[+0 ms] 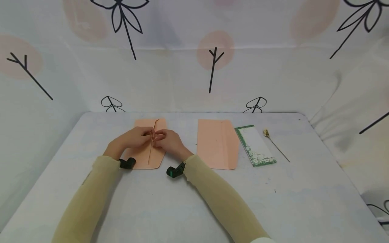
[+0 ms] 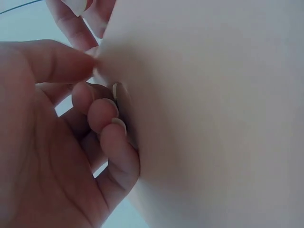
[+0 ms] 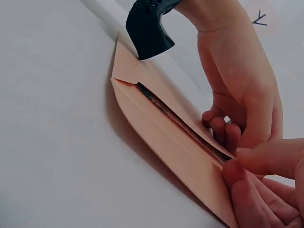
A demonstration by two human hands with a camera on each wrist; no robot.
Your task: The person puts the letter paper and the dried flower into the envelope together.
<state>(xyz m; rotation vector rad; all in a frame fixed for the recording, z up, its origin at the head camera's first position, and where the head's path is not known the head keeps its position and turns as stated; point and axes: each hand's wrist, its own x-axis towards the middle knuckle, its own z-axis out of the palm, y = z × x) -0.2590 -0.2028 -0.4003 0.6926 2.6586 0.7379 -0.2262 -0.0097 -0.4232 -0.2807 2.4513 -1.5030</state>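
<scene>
A peach envelope [image 1: 138, 158] lies on the left of the table, its flap running lengthwise. At the far part of this flap, my left hand [image 1: 136, 137] and right hand [image 1: 171, 141] meet, fingertips almost together. The right wrist view shows a narrow gap under the flap edge, with a dark printed insert [image 3: 159, 102] visible inside. There my right thumb and fingers [image 3: 247, 185] pinch the edge. In the left wrist view, my left thumb and curled fingers [image 2: 111, 142] hold the flap's edge, and the envelope's pale panel [image 2: 213, 104] fills the right side.
A second peach envelope [image 1: 212, 145] lies to the right of my right hand. Beside it are a white card with a green floral border [image 1: 255, 143] and a dried yellow flower [image 1: 266, 133] on a thin stem. Dark bands [image 1: 127, 163] sit on both wrists. Patterned fabric [image 1: 170, 77] hangs behind the table.
</scene>
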